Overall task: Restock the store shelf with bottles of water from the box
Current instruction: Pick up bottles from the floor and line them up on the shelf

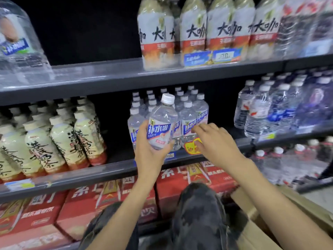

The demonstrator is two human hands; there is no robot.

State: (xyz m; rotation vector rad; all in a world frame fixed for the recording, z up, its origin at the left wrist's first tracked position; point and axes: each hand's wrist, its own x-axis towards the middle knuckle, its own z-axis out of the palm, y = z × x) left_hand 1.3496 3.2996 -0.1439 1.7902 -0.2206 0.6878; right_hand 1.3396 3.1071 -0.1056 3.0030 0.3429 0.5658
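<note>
My left hand [150, 147] grips a clear water bottle [162, 123] with a white cap and a blue label, held upright just in front of the middle shelf [108, 170]. Behind it stands a cluster of several matching bottles [191, 112] on that shelf. My right hand [214, 139] hovers with fingers spread and nothing in it, right beside the front bottles at the shelf's edge. An open cardboard box [261, 219] sits at the lower right, by my knee; its contents are hidden.
Cream tea bottles [54, 138] fill the middle shelf's left side, with a dark gap between them and the water. Other water brands [270, 109] stand at the right. Large bottles [198, 33] line the upper shelf. Red cartons [108, 201] are stacked below.
</note>
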